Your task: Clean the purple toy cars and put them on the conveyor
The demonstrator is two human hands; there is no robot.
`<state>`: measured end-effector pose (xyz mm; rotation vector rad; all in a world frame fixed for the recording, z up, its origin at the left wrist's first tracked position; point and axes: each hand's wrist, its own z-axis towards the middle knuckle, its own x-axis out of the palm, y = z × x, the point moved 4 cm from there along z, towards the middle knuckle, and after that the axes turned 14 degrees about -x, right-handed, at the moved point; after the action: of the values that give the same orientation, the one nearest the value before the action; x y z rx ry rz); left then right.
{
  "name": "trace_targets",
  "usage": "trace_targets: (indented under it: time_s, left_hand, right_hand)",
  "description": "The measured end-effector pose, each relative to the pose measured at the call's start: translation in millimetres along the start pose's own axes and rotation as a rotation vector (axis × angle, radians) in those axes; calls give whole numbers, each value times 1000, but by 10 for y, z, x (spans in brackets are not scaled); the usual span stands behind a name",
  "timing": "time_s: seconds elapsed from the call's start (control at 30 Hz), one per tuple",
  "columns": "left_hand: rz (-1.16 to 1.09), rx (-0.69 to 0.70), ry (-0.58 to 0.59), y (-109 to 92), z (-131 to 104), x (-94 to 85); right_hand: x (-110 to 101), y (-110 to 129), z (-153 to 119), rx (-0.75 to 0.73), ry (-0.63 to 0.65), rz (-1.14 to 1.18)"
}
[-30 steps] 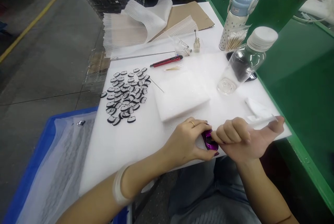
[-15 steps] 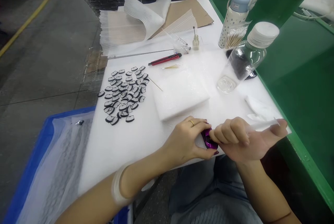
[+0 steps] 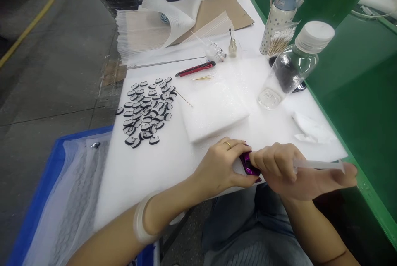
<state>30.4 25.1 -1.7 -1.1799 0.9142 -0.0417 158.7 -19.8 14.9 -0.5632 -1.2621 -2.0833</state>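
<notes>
My left hand (image 3: 221,164) grips a small shiny purple part (image 3: 249,165) between thumb and fingers near the table's front edge. Closed around a translucent syringe (image 3: 321,164) is my right hand (image 3: 288,168), its thumb at the plunger end. The syringe's front end is hidden behind my fingers, close against the purple part. Left of the hands lies a spread pile of small black-edged curved pieces (image 3: 149,111). A white foam block (image 3: 217,111) sits just beyond my left hand.
A clear bottle with a white cap (image 3: 287,67), a dotted flask (image 3: 281,13) and a bag of cotton swabs (image 3: 281,40) stand at right. A red utility knife (image 3: 195,68) and a small glass vial (image 3: 232,48) lie farther back. Crumpled tissue (image 3: 310,127) rests at right.
My right thumb and the syringe's plunger end have shifted outward to the right. My left hand keeps its hold on the purple part, nearly unmoved.
</notes>
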Motion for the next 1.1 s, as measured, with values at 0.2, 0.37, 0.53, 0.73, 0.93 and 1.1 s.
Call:
trace_targets:
  time_s: [0.2, 0.37, 0.53, 0.73, 0.93, 1.1]
  left_hand:
    - [-6, 7, -28, -14, 0, 0]
    - [10, 7, -30, -18, -7, 13]
    - [28, 12, -36, -4, -11, 25]
    - [40, -4, -26, 4, -15, 40]
    - [45, -6, -24, -3, -16, 47]
    - [47, -11, -13, -7, -22, 40]
  right_hand:
    - [39, 42, -30, 15, 7, -39]
    - [90, 70, -52, 11, -14, -131]
    - [122, 97, -84, -13, -37, -269]
    - [183, 182, -60, 4, -3, -398]
    - [272, 245, -48, 55, -72, -490]
    - [239, 205, -73, 115, -118, -395]
